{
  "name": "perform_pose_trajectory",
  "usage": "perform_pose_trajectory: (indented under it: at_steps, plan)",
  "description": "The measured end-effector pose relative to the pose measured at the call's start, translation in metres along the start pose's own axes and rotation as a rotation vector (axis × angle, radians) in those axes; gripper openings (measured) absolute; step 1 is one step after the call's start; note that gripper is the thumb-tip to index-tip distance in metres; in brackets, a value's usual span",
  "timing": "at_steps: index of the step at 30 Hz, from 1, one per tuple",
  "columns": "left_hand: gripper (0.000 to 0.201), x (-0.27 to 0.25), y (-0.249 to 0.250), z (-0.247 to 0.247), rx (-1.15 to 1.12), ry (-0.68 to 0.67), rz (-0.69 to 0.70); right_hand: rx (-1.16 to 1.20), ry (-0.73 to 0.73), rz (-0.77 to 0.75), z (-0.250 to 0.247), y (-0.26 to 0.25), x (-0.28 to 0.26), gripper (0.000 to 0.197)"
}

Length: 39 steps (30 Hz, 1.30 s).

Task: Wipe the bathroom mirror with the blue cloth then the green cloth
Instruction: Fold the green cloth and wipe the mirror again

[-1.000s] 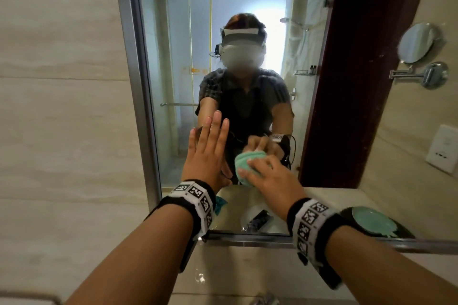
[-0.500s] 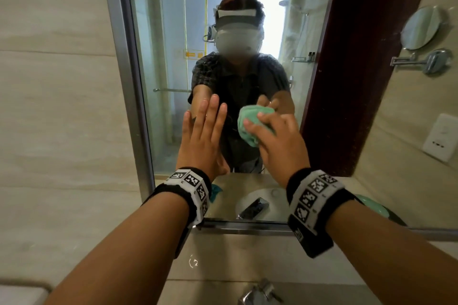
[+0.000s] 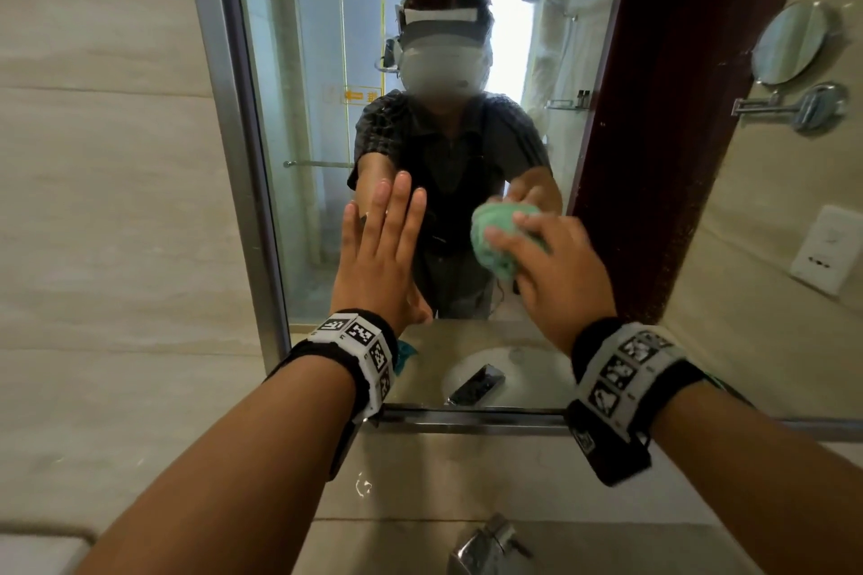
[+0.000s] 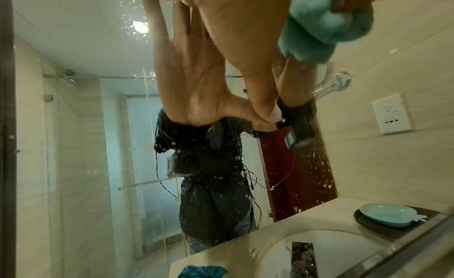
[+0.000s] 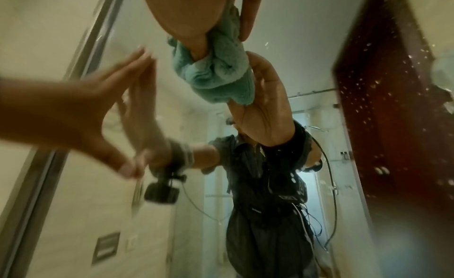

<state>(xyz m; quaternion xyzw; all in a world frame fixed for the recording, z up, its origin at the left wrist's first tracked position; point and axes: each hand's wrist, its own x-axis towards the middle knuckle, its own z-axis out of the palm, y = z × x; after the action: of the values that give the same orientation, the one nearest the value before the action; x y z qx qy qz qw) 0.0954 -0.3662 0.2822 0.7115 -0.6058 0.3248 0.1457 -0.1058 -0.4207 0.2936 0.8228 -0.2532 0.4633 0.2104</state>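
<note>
The bathroom mirror (image 3: pixel 303 61) fills the wall ahead in a metal frame. My right hand (image 3: pixel 541 257) grips the bunched green cloth (image 3: pixel 495 243) and presses it on the glass, right of centre. In the right wrist view the green cloth (image 5: pixel 216 74) is squeezed between thumb and fingers. My left hand (image 3: pixel 383 238) lies flat on the glass, fingers straight, just left of the cloth. The blue cloth (image 4: pixel 203 271) shows only as a reflection, lying on the counter beside the basin. Droplets speckle the glass at the right (image 4: pixel 307 161).
A chrome faucet (image 3: pixel 490 546) stands at the counter's near edge below my arms. Beige wall tiles (image 3: pixel 93 201) lie left of the frame. Reflected at the right are a round shaving mirror (image 3: pixel 789 42), a wall socket (image 3: pixel 826 247) and a teal dish (image 4: pixel 388 214) on a dark tray.
My right hand has carried the green cloth up the glass and then a little to the right. My left hand has stayed flat on the mirror.
</note>
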Motion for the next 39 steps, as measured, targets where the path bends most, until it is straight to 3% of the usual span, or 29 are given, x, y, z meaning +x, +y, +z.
perform_pose_trajectory:
  at_steps: [2, 4, 8, 15, 20, 23, 27, 29, 32, 35, 37, 39]
  plan:
    - [0.152, 0.000, 0.000, -0.001, 0.000, -0.009, -0.001, 0.033, 0.083, 0.028, -0.004, 0.004, 0.008, 0.038]
    - [0.152, 0.001, 0.000, 0.001, -0.001, -0.007, 0.000, 0.009, 0.064, -0.007, 0.001, 0.006, -0.004, 0.036]
    - [0.150, 0.001, -0.001, 0.002, 0.002, -0.007, 0.007, -0.125, -0.139, -0.134, 0.022, 0.000, -0.052, 0.045]
    - [0.141, -0.002, 0.004, -0.005, 0.022, -0.009, -0.020, -0.104, -0.410, -0.263, 0.035, -0.004, -0.091, 0.054]
    - [0.134, -0.019, 0.007, -0.004, -0.006, 0.002, -0.002, -0.066, -0.267, -0.184, 0.020, -0.003, -0.048, 0.060]
    - [0.134, -0.041, 0.009, 0.008, 0.037, -0.059, 0.009, -0.047, -0.156, -0.111, 0.013, -0.011, -0.015, 0.064]
    - [0.135, -0.059, 0.008, 0.028, -0.017, -0.127, -0.019, -0.010, -0.093, 0.001, 0.024, -0.022, -0.015, 0.057]
    - [0.138, -0.062, 0.009, 0.036, -0.030, -0.138, -0.010, -0.022, -0.101, -0.005, 0.033, -0.024, -0.028, 0.058]
    - [0.142, -0.061, 0.015, 0.044, -0.065, -0.149, -0.023, -0.048, -0.136, -0.151, 0.047, -0.025, -0.057, 0.053]
    - [0.139, -0.059, 0.020, 0.049, -0.086, -0.128, -0.054, -0.026, -0.328, -0.280, 0.060, -0.025, -0.098, 0.051]
    - [0.137, -0.058, 0.020, 0.052, -0.071, -0.105, -0.054, -0.031, -0.458, -0.271, 0.061, -0.022, -0.114, 0.057]
    - [0.137, -0.058, 0.017, 0.055, -0.047, -0.082, -0.040, -0.045, -0.445, -0.249, 0.056, -0.019, -0.109, 0.056]
